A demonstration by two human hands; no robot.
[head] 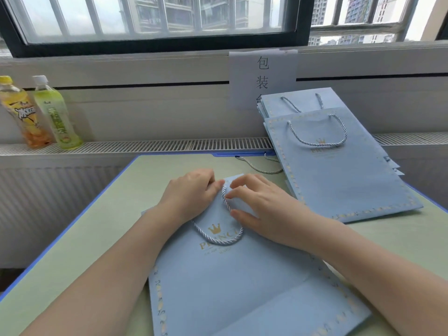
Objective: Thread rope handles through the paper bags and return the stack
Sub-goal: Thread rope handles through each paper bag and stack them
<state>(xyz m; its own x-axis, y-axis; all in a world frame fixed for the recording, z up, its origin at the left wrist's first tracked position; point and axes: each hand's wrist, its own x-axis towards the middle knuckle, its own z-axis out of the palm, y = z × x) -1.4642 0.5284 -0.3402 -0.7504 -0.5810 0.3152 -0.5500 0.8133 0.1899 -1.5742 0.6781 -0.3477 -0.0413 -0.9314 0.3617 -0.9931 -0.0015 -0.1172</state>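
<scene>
A pale blue paper bag point(232, 282) with a gold crown and lettering lies flat on the bench, its mouth toward the window. A twisted silver-white rope handle point(224, 235) loops over its front, just below the mouth. Beyond the bag to the right, a stack of matching bags point(339, 170) with handles fitted leans against the wall.

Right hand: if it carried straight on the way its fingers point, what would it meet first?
The right hand points left across the bag, fingertips at the rope handle. Past the rope, it would likely meet the left hand, close opposite; depth is hard to judge.
</scene>
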